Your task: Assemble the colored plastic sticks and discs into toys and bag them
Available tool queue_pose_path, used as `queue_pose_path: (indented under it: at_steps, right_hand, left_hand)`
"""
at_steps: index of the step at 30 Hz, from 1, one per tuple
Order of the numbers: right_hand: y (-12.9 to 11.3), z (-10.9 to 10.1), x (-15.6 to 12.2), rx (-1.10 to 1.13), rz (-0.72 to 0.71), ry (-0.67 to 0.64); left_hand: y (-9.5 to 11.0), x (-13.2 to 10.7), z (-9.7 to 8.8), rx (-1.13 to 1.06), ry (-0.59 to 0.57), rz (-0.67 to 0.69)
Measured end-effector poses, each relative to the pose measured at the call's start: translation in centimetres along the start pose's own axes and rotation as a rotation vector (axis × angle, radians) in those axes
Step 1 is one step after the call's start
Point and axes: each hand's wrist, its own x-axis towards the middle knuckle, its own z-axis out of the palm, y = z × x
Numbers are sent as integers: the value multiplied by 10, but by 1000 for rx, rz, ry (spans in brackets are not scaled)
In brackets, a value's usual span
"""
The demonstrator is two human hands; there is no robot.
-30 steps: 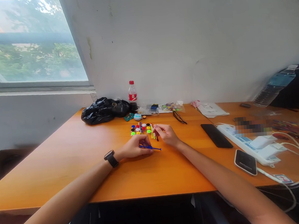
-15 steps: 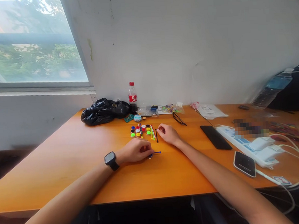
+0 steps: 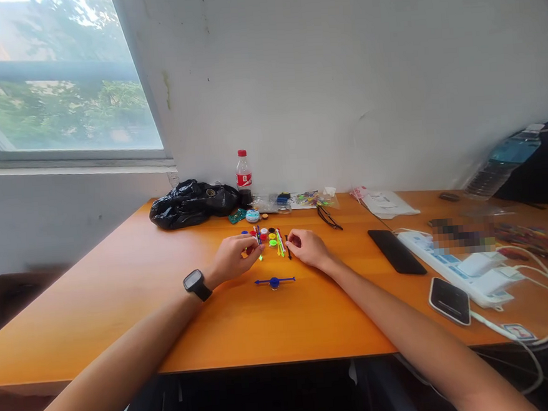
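Note:
A blue arrow spinner [image 3: 274, 282] lies by itself on the table, its arrow pointing left and its round hub in the middle. Behind it, my left hand [image 3: 236, 257] reaches over a cluster of small coloured round pieces [image 3: 272, 236] and covers several of them. Its fingers are closed together at the pieces; what they pinch is hidden. Several plastic arrows [image 3: 280, 242] in white, yellow and green lie beside the round pieces. My right hand [image 3: 307, 247] rests with curled fingers against or right beside a black arrow [image 3: 288, 247]; whether it grips anything is hidden.
At the back are a black plastic bag [image 3: 192, 204], a cola bottle [image 3: 243, 176], a round tin [image 3: 252, 216] and clear packets [image 3: 308, 198]. To the right lie a black phone [image 3: 396, 251], a white power strip [image 3: 440, 263] with cables, and a white-edged device [image 3: 449, 301].
My left hand has let go of the blue spinner and moved away and to the left, onto the coloured pieces. My right hand has barely moved.

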Motion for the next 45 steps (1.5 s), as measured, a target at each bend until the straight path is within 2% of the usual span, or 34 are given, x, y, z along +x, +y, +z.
queue_pose_path:
  at_steps: [6, 20, 26, 35, 45]
  right_hand:
    - [0, -1, -1, -35, 33, 46]
    - [-1, 2, -2, -62, 54, -3]
    - [5, 5, 1, -29, 56, 91]
    - [4, 13, 2, 224, -92, 208]
    - [3, 5, 0, 118, -48, 157]
  left_hand:
    - [7, -1, 8, 32, -54, 54]
    - [8, -4, 12, 66, -94, 24]
    - [9, -4, 11, 75, -99, 31]
    - [8, -4, 12, 74, -103, 27]
    - [7, -4, 12, 93, -102, 40]
